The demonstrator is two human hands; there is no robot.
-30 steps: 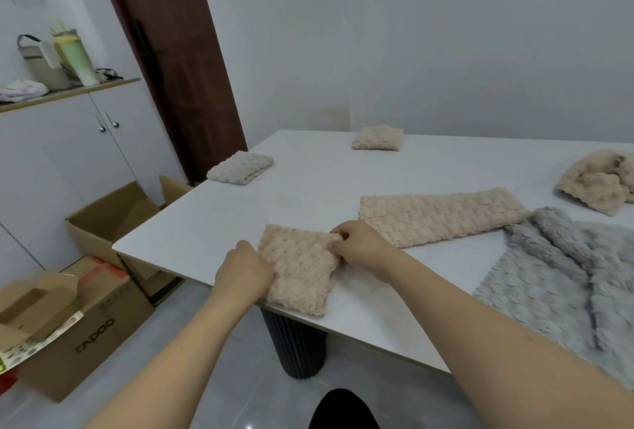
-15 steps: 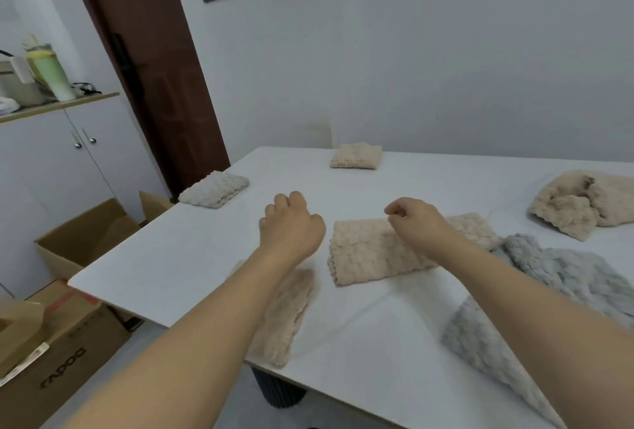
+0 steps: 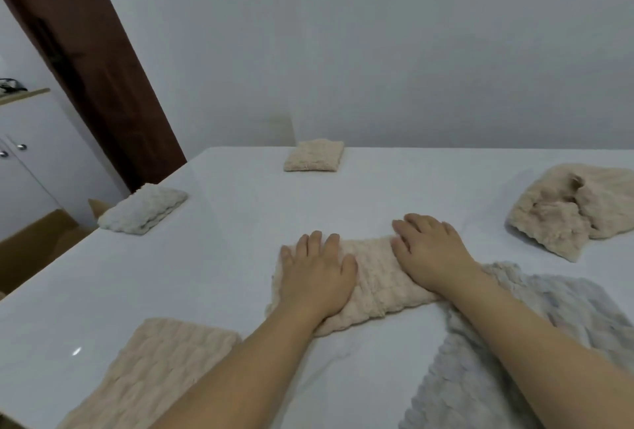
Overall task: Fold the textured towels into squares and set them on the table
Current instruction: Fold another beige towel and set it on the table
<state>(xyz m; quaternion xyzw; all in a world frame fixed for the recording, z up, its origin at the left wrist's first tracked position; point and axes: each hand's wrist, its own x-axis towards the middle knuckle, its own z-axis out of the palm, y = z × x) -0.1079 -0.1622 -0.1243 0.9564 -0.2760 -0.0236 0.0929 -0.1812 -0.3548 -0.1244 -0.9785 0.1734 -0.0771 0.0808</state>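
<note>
Two bare forearms enter from the lower edge, each ending in a bare hand: left hand (image 3: 317, 277), right hand (image 3: 430, 252). No sleeve shows on either arm as far as it is visible. Fingers are short with trimmed nails; wrists are unadorned.

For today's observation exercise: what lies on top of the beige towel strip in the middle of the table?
Both hands, left hand and right hand, rest flat on the beige towel strip; the cloth beneath the palms is hidden.
</note>
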